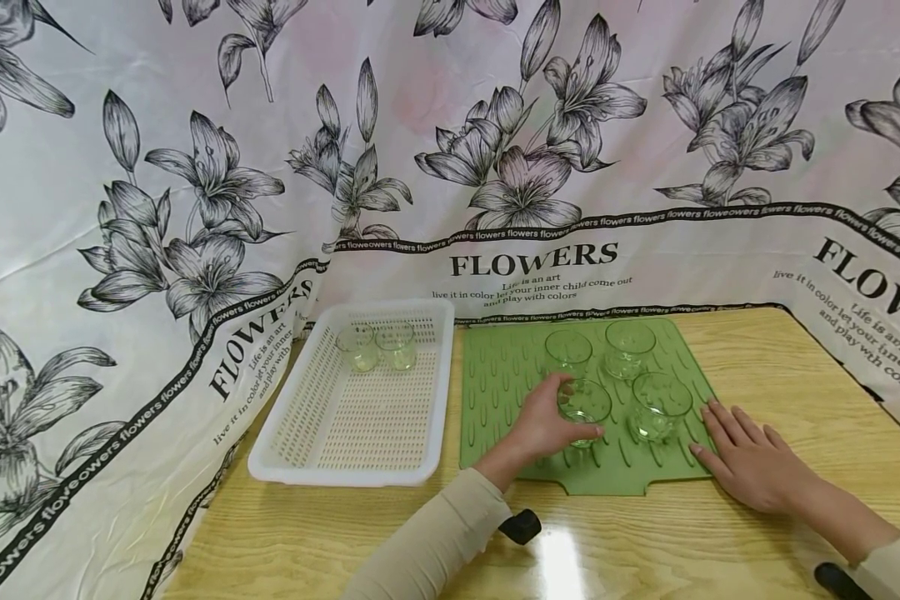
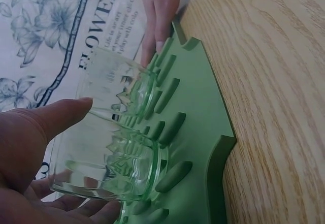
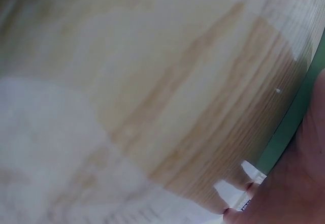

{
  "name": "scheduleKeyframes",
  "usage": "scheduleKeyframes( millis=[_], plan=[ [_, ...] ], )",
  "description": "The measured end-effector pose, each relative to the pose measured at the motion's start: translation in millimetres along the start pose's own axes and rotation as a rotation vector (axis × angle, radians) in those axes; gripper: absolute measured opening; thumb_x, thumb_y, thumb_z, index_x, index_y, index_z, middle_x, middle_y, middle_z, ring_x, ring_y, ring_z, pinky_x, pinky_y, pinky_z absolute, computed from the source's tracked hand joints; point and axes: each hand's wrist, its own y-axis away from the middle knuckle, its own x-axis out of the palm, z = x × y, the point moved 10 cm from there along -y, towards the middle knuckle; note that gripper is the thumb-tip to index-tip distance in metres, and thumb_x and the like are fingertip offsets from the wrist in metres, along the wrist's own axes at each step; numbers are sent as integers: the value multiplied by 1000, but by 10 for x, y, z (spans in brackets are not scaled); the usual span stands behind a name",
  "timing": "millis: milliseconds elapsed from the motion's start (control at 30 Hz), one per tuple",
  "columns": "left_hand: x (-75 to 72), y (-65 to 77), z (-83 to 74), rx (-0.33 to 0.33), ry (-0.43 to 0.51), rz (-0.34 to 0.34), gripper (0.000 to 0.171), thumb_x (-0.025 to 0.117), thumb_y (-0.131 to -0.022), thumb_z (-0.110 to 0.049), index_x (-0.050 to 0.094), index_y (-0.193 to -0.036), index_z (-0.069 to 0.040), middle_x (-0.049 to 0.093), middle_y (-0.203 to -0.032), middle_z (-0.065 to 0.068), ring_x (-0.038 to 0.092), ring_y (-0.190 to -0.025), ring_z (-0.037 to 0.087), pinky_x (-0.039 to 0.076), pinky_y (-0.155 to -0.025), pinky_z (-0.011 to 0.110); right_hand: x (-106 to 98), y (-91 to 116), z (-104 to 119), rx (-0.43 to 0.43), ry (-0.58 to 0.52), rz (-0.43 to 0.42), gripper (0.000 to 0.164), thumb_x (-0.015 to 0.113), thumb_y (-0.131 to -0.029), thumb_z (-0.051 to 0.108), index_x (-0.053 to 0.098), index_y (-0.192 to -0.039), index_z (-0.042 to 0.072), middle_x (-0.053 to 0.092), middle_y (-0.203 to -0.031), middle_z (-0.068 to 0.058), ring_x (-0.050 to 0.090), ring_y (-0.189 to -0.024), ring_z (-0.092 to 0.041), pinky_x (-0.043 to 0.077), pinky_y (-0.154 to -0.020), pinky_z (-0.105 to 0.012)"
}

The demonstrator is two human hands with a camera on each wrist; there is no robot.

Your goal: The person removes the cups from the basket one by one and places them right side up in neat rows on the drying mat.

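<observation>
Several clear glass cups stand on a green ridged drying mat (image 1: 487, 429). My left hand (image 1: 542, 423) holds the front left glass cup (image 1: 587, 406), its thumb on the near side and fingers round the far side. In the left wrist view this glass (image 2: 109, 165) sits between thumb and fingers, close to the mat's ridges. Another glass (image 1: 660, 408) is just to its right, with two more glasses (image 1: 567, 348) (image 1: 630, 346) behind. My right hand (image 1: 757, 467) lies flat with fingers spread, fingertips at the mat's right edge; it holds nothing.
Left of the mat is a white perforated plastic basket (image 1: 345, 477), with two glass cups (image 1: 357, 348) (image 1: 396, 346) at its back. Both basket and mat rest on a wooden table (image 1: 285, 542). A flower-printed cloth (image 1: 390, 167) hangs behind and along the left side.
</observation>
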Motion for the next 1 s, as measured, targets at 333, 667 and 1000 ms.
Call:
scheduleKeyframes(
  millis=[333, 667, 1000],
  plan=[
    [1, -1, 14, -16, 20, -26, 84, 92, -77, -26, 48, -149, -23, 59, -135, 2, 56, -125, 19, 52, -98, 34, 6, 6, -2, -4, -13, 4, 75, 36, -111, 43, 16, -158, -12, 12, -163, -36, 12, -146, -61, 12, -108, -81],
    [-18, 22, 5, -19, -17, -18, 98, 95, -73, -28, 40, -154, -20, 51, -149, 4, 50, -135, 27, 48, -109, 42, -16, -4, 25, -9, -15, -2, 74, 36, -111, 43, 16, -157, -13, 12, -163, -36, 12, -145, -61, 12, -108, -81],
    [-162, 114, -110, 22, -131, -13, 105, 93, -75, -31, 31, -159, -21, 34, -162, 6, 37, -147, 26, 38, -117, 45, -22, -5, 34, -11, -8, -3, 74, 36, -111, 43, 18, -157, -13, 14, -162, -37, 13, -145, -62, 14, -107, -81]
  ],
)
